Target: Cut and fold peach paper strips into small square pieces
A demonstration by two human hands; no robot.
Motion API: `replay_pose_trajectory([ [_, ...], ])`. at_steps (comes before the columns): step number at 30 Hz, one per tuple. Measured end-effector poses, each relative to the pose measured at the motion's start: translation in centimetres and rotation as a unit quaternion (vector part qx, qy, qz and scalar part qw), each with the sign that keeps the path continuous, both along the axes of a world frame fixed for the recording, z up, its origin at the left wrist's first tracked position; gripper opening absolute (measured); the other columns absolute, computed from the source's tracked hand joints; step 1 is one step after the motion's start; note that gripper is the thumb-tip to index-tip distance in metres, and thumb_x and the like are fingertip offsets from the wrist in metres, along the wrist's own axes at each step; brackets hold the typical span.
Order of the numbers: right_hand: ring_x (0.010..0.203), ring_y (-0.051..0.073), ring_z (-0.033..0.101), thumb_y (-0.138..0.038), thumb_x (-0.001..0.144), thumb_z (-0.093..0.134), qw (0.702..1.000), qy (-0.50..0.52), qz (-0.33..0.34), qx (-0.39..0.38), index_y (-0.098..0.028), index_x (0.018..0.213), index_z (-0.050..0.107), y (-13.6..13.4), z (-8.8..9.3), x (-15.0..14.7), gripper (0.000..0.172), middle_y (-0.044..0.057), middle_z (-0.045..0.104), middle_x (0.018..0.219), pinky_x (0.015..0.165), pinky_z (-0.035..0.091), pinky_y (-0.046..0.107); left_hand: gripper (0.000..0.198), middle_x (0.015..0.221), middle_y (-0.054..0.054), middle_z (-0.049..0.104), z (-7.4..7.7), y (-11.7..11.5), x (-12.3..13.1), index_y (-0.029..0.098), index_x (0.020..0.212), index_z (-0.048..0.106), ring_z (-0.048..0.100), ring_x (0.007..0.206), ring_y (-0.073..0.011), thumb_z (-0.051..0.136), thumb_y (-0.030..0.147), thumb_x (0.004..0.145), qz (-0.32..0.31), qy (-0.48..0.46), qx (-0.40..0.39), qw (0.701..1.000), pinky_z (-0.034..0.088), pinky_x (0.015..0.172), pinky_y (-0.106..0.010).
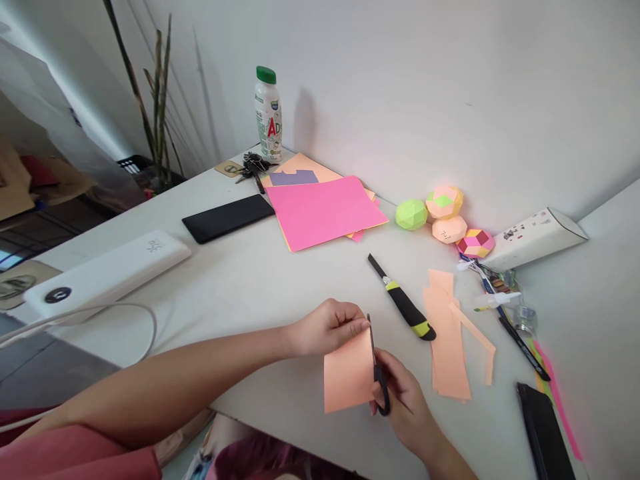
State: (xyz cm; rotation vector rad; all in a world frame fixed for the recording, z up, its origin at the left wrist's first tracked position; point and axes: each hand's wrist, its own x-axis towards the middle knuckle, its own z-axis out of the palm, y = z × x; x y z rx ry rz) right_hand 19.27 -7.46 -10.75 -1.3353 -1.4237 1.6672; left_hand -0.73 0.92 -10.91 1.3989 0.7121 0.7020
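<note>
My left hand [330, 327] pinches the top edge of a peach paper sheet [347, 380] held over the near edge of the white table [260, 280]. My right hand [407, 407] grips black scissors [379, 377], whose blades run along the right edge of that sheet. Cut peach paper strips [450, 340] lie just to the right. A black and yellow utility knife [403, 300] rests beyond the hands.
Pink and orange paper sheets [325, 210], a black phone [227, 218], keys [253, 167] and a bottle [269, 113] sit at the back. Folded paper balls [443, 213] lie by the wall. A white power bank [107, 273] is at the left, pens [505, 307] and a dark device [545, 433] at the right.
</note>
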Motion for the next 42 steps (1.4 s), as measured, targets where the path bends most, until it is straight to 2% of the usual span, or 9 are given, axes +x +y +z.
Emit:
replay_pose_trajectory([
  [7,0.079,0.019,0.060,-0.039,0.091,0.051,0.976,-0.167,-0.046,0.128,-0.024,0.128,0.053,1.7,-0.9,2.3,0.040,0.007,0.059,0.096,0.066,0.054,0.033,0.047,0.058,0.004,0.046,-0.3,0.3,0.0,0.017,0.067,0.051,0.040,0.051,-0.0079,0.054,0.061,0.083,0.022,-0.003,-0.033,0.999,0.032,0.046,-0.020],
  [11,0.105,0.026,0.060,-0.022,0.084,0.050,0.891,-0.368,-0.067,0.258,-0.024,0.126,0.055,2.9,-1.7,4.4,0.042,0.010,0.059,0.119,0.083,0.054,0.043,0.052,0.057,0.004,0.046,-0.6,0.3,0.1,0.018,0.068,0.049,0.040,0.049,-0.0080,0.052,0.068,0.081,0.022,-0.021,-0.058,0.998,0.032,0.045,-0.020],
  [15,0.106,0.027,0.061,-0.015,0.081,0.047,0.830,-0.452,-0.042,0.323,-0.023,0.121,0.060,3.1,-2.1,5.3,0.043,0.010,0.061,0.117,0.082,0.055,0.042,0.054,0.058,0.004,0.048,-0.6,0.2,0.1,0.018,0.067,0.048,0.042,0.050,-0.0084,0.054,0.071,0.078,0.034,-0.044,-0.068,0.996,0.035,0.047,-0.021],
  [22,0.071,0.021,0.061,-0.007,0.073,0.052,0.800,-0.546,-0.003,0.250,-0.019,0.079,0.069,2.8,0.0,6.0,0.022,0.006,0.055,0.087,0.057,0.049,0.031,0.054,0.066,-0.001,0.058,-0.5,0.4,0.0,0.017,0.070,0.057,0.054,0.062,-0.0137,0.057,0.070,0.076,0.075,-0.058,-0.057,0.994,0.046,0.060,-0.028],
  [26,0.070,0.019,0.060,-0.001,0.072,0.047,0.822,-0.525,0.069,0.208,-0.021,0.061,0.063,3.1,2.5,6.5,0.028,0.003,0.056,0.077,0.056,0.042,0.027,0.053,0.068,-0.003,0.062,-0.2,0.4,0.1,0.016,0.072,0.060,0.056,0.064,-0.0157,0.058,0.069,0.077,0.091,-0.047,-0.056,0.993,0.046,0.060,-0.029],
  [29,0.066,0.016,0.059,-0.008,0.082,0.047,0.844,-0.482,0.068,0.225,-0.022,0.069,0.065,3.9,2.9,5.6,0.026,0.001,0.058,0.075,0.056,0.041,0.025,0.052,0.070,-0.004,0.063,-0.1,0.4,0.1,0.016,0.076,0.064,0.058,0.065,-0.0169,0.061,0.068,0.075,0.094,-0.038,-0.055,0.993,0.047,0.060,-0.029],
  [32,0.071,0.015,0.059,-0.018,0.085,0.055,0.824,-0.461,0.037,0.329,-0.022,0.092,0.065,5.3,0.9,3.4,0.013,0.002,0.061,0.088,0.059,0.042,0.025,0.054,0.067,-0.001,0.061,-0.2,0.3,0.0,0.018,0.093,0.067,0.057,0.065,-0.0166,0.065,0.067,0.072,0.113,-0.028,-0.045,0.992,0.047,0.062,-0.030],
  [36,0.076,0.020,0.055,-0.005,0.074,0.059,0.766,-0.503,0.032,0.398,-0.018,0.075,0.061,6.9,-3.3,0.4,0.013,0.004,0.059,0.076,0.066,0.040,0.030,0.057,0.058,0.003,0.054,-0.5,0.3,-0.3,0.020,0.102,0.067,0.052,0.061,-0.0153,0.064,0.068,0.072,0.139,-0.010,-0.017,0.990,0.044,0.062,-0.029],
  [42,0.074,0.021,0.050,0.002,0.074,0.050,0.773,-0.489,0.002,0.403,-0.019,0.063,0.050,7.3,-5.5,-0.5,0.024,0.004,0.053,0.067,0.068,0.038,0.034,0.045,0.071,-0.001,0.062,0.0,0.3,-0.4,0.020,0.083,0.067,0.054,0.070,-0.0165,0.066,0.064,0.073,0.170,-0.005,-0.009,0.985,0.044,0.065,-0.027],
])
